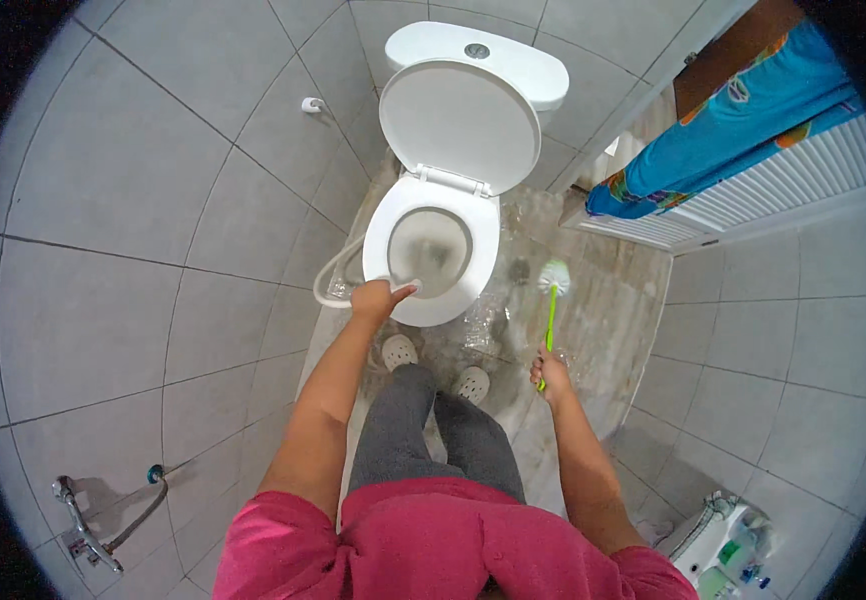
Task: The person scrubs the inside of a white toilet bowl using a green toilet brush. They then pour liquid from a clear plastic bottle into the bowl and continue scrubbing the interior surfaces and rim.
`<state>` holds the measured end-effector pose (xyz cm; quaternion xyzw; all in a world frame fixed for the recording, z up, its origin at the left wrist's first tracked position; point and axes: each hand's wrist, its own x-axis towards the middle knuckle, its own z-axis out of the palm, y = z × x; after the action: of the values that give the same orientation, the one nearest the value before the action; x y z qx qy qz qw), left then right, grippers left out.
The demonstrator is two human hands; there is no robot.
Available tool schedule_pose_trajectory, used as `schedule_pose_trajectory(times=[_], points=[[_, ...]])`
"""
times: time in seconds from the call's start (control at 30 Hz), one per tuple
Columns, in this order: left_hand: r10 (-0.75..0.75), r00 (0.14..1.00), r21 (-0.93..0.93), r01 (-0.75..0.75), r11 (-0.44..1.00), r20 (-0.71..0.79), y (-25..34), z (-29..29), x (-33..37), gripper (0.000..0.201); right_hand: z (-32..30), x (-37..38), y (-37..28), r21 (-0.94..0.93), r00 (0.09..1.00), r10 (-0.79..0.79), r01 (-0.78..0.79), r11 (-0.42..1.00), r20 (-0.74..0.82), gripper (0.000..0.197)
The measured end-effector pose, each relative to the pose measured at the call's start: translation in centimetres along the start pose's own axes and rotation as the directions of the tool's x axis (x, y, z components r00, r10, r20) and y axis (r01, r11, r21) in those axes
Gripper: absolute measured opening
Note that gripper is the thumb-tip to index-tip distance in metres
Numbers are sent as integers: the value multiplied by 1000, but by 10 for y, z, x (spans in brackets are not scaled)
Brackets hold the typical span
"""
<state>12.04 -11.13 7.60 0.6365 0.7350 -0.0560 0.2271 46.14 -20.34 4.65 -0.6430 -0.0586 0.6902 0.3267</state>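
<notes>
My left hand [373, 298] is closed around a white bidet sprayer [410, 284], its tip over the front of the toilet seat [488, 250]. From that hand a white hose [321, 285] loops back along the left side of the toilet. My right hand [550, 374] grips the green handle of a toilet brush [552, 318], to the right of the bowl. Its white bristle head [554, 277] points away from me, above the wet floor. The toilet lid [461, 120] stands raised against the cistern [543, 80]. Some water shows in the bowl [431, 245].
Wet, shiny floor [603, 300] surrounds my light clogs [400, 350]. A white louvred door [773, 190] with a blue patterned cloth [743, 110] is at the right. A wall tap [83, 530] sticks out lower left; a white shelf with bottles [723, 550] stands lower right.
</notes>
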Motion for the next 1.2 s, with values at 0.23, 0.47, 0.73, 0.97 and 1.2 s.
schedule_pose_trajectory(times=[0.23,0.47,0.73,0.97,1.2], points=[[105,980,134,-129,983,169,-27,3,-2,69,47,48,44,422,991,132,-131,897,26,30],[191,850,42,-242,969,490,-67,28,25,77,114,171,117,598,969,209,-90,797,-133,22],[112,845,121,-203,972,524,-123,5,17,74,174,204,138,727,995,43,38,686,-91,25],[90,831,207,-239,948,549,-152,-17,9,73,170,131,95,457,995,22,27,889,-102,21],[113,897,109,-175,978,428,-149,-35,19,73,204,-1,-62,799,980,-179,174,576,-84,22]])
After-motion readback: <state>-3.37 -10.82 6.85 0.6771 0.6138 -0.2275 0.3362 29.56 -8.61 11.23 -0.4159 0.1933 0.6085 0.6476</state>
